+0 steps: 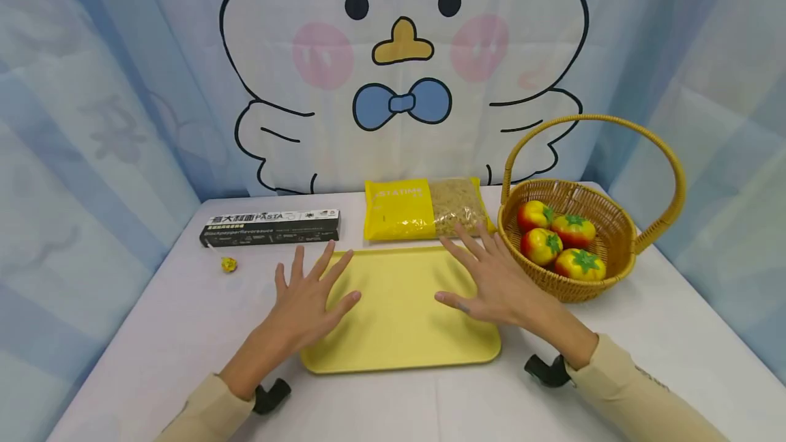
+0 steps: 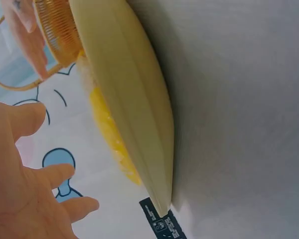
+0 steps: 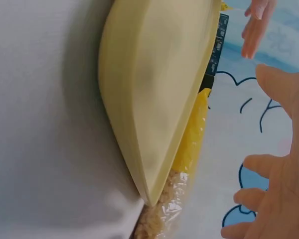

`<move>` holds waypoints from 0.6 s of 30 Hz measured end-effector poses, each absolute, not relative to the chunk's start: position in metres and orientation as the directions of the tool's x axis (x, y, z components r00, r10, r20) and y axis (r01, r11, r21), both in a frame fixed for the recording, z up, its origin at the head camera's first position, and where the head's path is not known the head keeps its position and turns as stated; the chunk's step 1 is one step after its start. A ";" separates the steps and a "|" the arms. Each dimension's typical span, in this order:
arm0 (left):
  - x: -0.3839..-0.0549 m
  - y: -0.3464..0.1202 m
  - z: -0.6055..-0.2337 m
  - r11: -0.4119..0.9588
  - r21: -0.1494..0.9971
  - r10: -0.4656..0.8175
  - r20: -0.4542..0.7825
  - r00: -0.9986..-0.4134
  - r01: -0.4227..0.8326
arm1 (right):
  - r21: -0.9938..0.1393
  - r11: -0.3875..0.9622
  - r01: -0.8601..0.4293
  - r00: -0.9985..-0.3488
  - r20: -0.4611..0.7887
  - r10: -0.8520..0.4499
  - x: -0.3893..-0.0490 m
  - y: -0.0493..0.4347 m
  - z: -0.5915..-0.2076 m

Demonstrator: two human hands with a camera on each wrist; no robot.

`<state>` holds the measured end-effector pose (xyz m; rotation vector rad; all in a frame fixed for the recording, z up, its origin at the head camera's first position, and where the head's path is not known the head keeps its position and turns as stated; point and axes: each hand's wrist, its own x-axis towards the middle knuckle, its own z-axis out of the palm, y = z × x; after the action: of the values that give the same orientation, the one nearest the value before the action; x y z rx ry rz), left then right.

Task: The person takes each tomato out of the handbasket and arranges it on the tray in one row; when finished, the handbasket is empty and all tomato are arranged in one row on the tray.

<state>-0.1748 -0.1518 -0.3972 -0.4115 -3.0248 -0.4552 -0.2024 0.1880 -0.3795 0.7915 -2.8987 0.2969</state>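
Both hands hover with fingers spread over a yellow tray on the white table. My left hand is above the tray's left edge and holds nothing. Over the tray's right side, my right hand is likewise bare, its fingertips overlapping the yellow bag of pasta in the head view. That bag has a clear window and lies behind the tray. In the left wrist view the spread fingers of the left hand stay apart from the tray. The right wrist view shows the right hand in the same way.
A wicker basket with a tall handle stands at the right, holding several red-and-yellow toy fruits. At the back left lies a black-and-white pasta box. A yellow-wrapped lollipop is in front of it. A printed curtain hangs behind.
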 end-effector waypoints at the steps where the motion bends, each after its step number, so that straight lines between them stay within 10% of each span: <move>1: -0.174 -0.152 -0.397 0.921 0.285 0.251 0.088 -0.964 0.266 | -0.158 0.844 -0.512 -0.857 0.164 -0.489 -0.202 0.188 -0.379; 18: -0.169 -0.163 -0.397 0.919 0.304 0.237 0.078 -0.968 0.249 | -0.163 0.857 -0.489 -0.872 0.114 -0.476 -0.208 0.195 -0.358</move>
<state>-0.1692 -0.1634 -0.3973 -0.3851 -3.0389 -0.4901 -0.2081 0.1953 -0.3581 0.7700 -2.9595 0.2879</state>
